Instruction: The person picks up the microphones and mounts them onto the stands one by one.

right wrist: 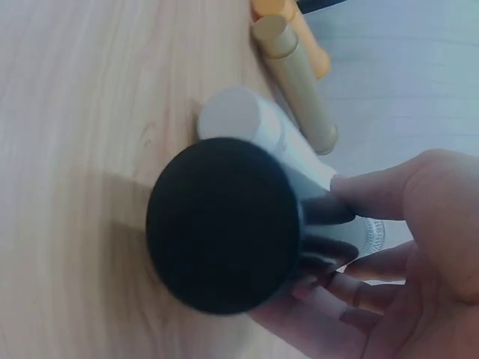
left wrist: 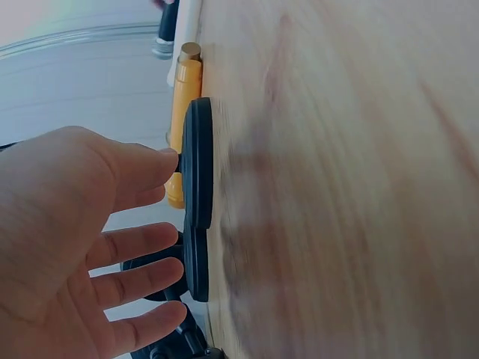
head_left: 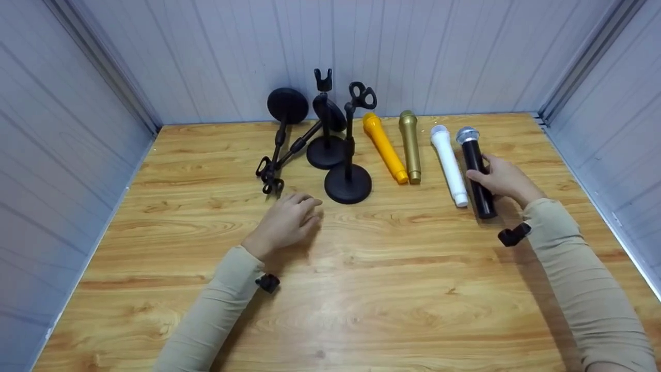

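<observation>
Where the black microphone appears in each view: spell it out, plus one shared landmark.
Head: black microphone right of centre, held in the right hand.
Left wrist: black microphone at the top edge, left of centre.
Right wrist: black microphone near centre, base toward camera.
Shared landmark: orange microphone.

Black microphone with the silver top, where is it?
In the head view, the black microphone is toward the right, in the right hand, just right of the white microphone.
</observation>
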The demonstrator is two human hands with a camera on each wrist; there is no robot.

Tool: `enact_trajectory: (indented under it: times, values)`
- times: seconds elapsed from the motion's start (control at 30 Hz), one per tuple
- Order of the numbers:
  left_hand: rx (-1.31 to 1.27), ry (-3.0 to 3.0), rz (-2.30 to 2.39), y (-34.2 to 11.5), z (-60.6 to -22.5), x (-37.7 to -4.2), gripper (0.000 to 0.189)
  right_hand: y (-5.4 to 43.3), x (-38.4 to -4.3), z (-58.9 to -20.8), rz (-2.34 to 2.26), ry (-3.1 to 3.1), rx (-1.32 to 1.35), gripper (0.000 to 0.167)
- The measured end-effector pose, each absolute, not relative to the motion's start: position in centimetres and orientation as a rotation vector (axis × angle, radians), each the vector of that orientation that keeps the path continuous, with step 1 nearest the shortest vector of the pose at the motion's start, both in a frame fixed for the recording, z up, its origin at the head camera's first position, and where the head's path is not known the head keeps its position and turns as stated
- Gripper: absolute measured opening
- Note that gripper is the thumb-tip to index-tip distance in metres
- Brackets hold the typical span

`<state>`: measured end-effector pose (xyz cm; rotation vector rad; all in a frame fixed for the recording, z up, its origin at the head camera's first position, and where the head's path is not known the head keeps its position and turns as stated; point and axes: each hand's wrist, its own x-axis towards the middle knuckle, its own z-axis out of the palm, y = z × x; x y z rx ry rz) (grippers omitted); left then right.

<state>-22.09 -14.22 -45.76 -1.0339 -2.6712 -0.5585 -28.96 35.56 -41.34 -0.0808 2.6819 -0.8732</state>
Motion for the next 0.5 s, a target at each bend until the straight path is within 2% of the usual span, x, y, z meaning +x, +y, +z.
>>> enact_trajectory:
  times: [0.17,0.5]
  values:
    - [-1.034,-2.694,-0.552,-14.2,-45.6,-22.1,0.033,35.1,-28.8,-40.1,-0.933,2.712,-0.094,0.105]
    - [-1.056,-2.708,-0.543,-13.8,-45.3,-22.4,0.032,32.7,-27.7,-37.9,-1.156,2.808,-0.159,0.099]
